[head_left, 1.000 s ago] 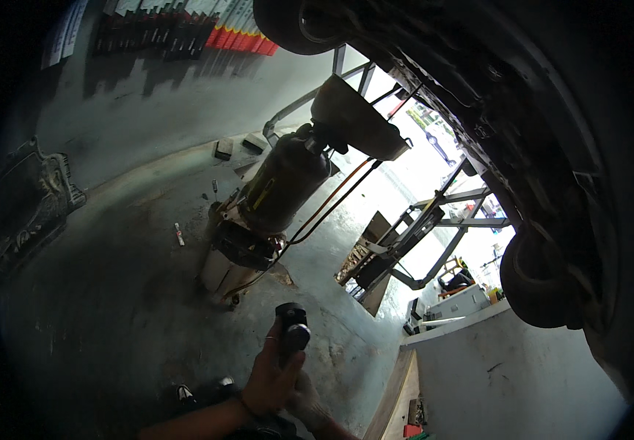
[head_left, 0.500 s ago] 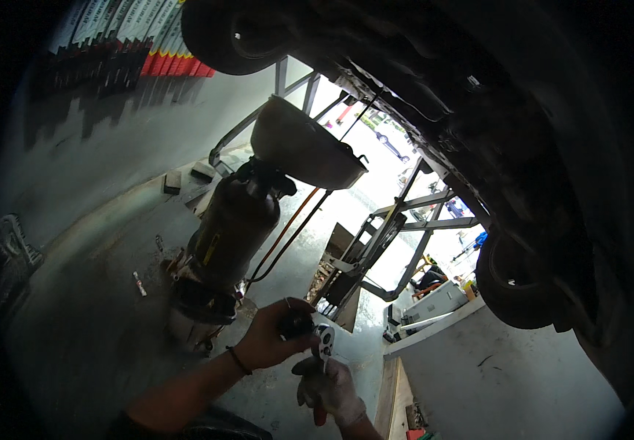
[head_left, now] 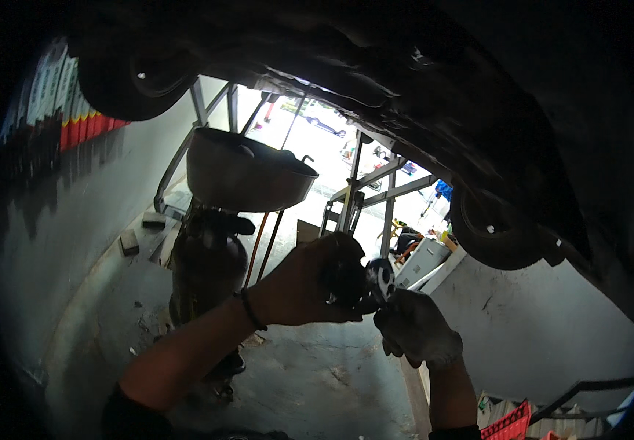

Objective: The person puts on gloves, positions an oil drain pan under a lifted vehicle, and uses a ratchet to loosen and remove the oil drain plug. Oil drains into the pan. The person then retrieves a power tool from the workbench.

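My left hand (head_left: pixel 295 282), bare with a dark band at the wrist, is closed round a dark, rounded, cup-like piece (head_left: pixel 343 277). Its exact kind is lost in shadow. Close on its right, a ratchet wrench (head_left: pixel 381 277) shows its shiny round head, which meets or nearly meets the dark piece. My right hand (head_left: pixel 418 326), in a pale work glove, grips the ratchet just below the head; the handle is mostly hidden by the fingers. Both hands are raised below the dark underside of a lifted car (head_left: pixel 376 66).
An oil drainer's wide pan (head_left: pixel 247 176) stands left of my hands on its dark tank (head_left: pixel 207 264). Grey lift arms (head_left: pixel 390 180) cross beyond. A car wheel (head_left: pixel 493 227) hangs at the right. Lower right are a red crate (head_left: pixel 508 424) and a dark rail (head_left: pixel 588 386).
Both hands have risen toward the car with the dark piece and the ratchet held close together. The view has tilted up and turned, so the drain pan appears further left.
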Available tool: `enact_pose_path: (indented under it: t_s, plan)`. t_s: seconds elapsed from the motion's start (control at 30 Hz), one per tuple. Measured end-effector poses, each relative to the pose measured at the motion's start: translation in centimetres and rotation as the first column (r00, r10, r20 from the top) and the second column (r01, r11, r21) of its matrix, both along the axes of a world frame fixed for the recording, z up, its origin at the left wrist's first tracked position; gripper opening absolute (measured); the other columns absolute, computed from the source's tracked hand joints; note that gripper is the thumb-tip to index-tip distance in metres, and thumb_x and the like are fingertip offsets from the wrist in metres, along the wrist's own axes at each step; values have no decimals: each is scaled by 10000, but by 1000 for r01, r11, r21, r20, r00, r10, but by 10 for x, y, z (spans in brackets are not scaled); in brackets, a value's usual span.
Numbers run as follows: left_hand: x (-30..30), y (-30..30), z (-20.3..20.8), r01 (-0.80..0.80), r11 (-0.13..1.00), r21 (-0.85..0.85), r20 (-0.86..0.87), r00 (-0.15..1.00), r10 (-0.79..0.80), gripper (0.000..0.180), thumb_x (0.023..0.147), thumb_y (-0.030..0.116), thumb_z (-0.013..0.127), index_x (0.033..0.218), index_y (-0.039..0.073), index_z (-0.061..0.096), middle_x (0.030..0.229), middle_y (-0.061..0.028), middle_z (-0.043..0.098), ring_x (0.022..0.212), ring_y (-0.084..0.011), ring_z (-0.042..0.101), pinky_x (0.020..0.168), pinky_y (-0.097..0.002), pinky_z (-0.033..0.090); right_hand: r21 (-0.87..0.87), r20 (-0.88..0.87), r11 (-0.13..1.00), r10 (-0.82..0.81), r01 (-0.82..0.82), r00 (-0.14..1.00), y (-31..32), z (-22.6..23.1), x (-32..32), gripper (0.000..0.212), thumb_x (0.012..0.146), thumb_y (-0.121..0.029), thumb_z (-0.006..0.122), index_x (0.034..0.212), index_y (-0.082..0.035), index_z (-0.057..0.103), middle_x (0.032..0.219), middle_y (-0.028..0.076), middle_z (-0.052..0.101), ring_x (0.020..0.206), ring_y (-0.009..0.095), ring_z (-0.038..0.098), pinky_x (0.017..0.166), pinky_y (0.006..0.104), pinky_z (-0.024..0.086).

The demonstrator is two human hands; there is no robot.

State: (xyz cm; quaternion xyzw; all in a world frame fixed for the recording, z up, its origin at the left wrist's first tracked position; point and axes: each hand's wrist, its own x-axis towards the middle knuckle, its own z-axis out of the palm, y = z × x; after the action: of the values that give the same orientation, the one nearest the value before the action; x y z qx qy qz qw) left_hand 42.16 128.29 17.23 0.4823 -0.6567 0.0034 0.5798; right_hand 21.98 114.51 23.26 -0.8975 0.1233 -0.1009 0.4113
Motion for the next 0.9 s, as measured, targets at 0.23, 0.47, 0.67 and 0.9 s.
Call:
enact_pose_path:
  t_s: [0.23, 0.47, 0.67, 0.9]
  plan:
    - [32, 12, 130, -139, 966, -220, 438, 870, 225, 742, 746, 151, 939, 1360, 38, 539, 1220, -157, 661, 1080, -278, 720, 917, -428, 617, -91, 556, 967, -150, 239, 817, 40, 33, 32, 288, 1087, -298, 566, 1185, -49, 673, 703, 8, 596, 580, 66, 529, 539, 248, 423]
    - [31, -13, 220, -246, 393, -886, 238, 485, 841, 443, 798, 370, 802, 1116, 74, 719, 1097, -154, 703, 1050, -367, 638, 936, -517, 506, -634, 745, 285, 474, 719, 469, 6, 123, 72, 307, 1085, -306, 562, 1269, -77, 651, 831, 111, 680, 574, 147, 595, 502, 288, 452]
    - [65, -63, 263, -308, 410, -858, 235, 474, 848, 359, 884, 358, 656, 1097, 78, 727, 1165, -186, 696, 1135, -390, 628, 978, -535, 494, -512, 697, -196, 474, 836, 538, -10, 170, 98, 260, 1063, -278, 572, 1245, -110, 650, 874, 98, 671, 661, 202, 614, 570, 317, 496]
    - [73, -71, 280, -399, 103, -911, 24, 198, 980, 432, 917, 440, 607, 1163, 109, 733, 1223, -180, 695, 1166, -380, 628, 1057, -529, 466, -373, 760, 893, 138, 253, 635, 42, 137, 85, 321, 1040, -320, 638, 1236, -68, 613, 829, 86, 707, 656, 202, 706, 595, 344, 564]
